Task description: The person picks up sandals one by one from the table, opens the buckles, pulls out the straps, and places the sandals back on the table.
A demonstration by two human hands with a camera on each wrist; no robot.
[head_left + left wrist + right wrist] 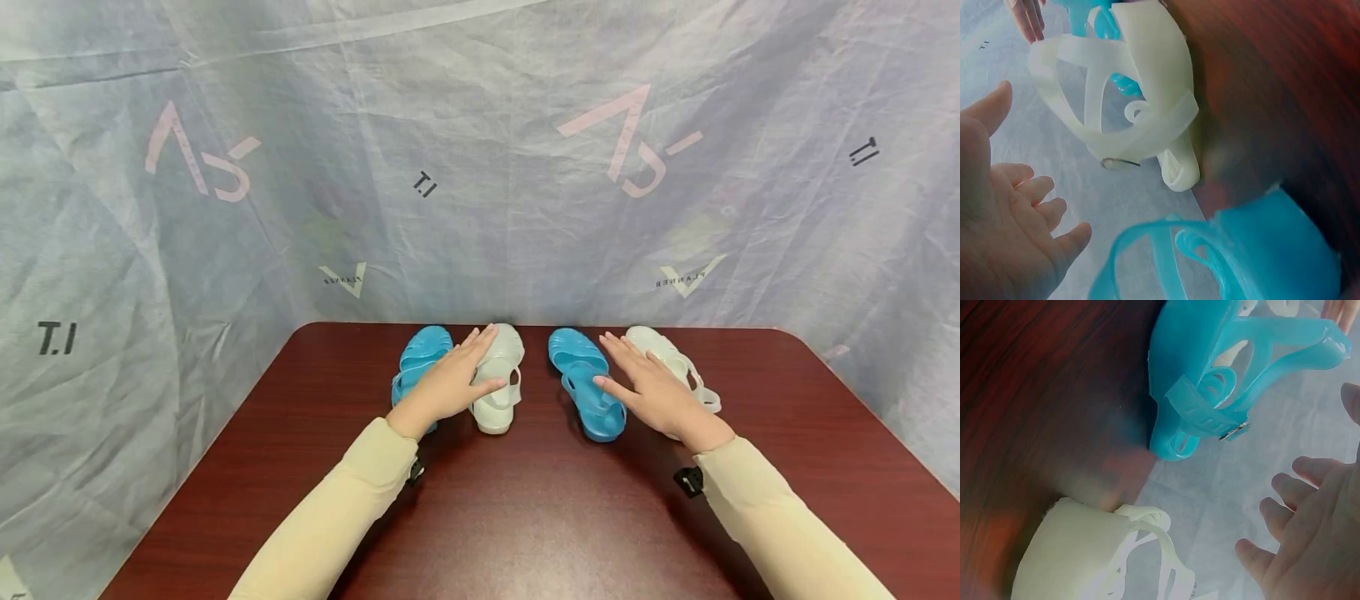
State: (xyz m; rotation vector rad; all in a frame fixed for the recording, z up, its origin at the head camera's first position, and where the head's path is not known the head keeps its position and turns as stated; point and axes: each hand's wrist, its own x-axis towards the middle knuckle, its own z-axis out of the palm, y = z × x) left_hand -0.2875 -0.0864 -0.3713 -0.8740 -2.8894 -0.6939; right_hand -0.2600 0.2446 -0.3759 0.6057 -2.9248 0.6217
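Note:
Four sandals would be several, so in pairs: a blue sandal (427, 343) and a white sandal (495, 417) stand side by side on the left, a blue sandal (577, 354) and a white sandal (652, 340) on the right. My left hand (450, 379) hovers over the left pair, fingers extended and thumb apart, holding nothing. Over the right pair is my right hand (656, 392), likewise spread and holding nothing. Both wrist views show a gap between palm and straps. The wrists hide parts of the outer sandals.
The sandals stand near the far edge of a dark red wooden table (525, 517). Behind it hangs a grey cloth (487, 233) with printed letters and logos, which also runs along both sides.

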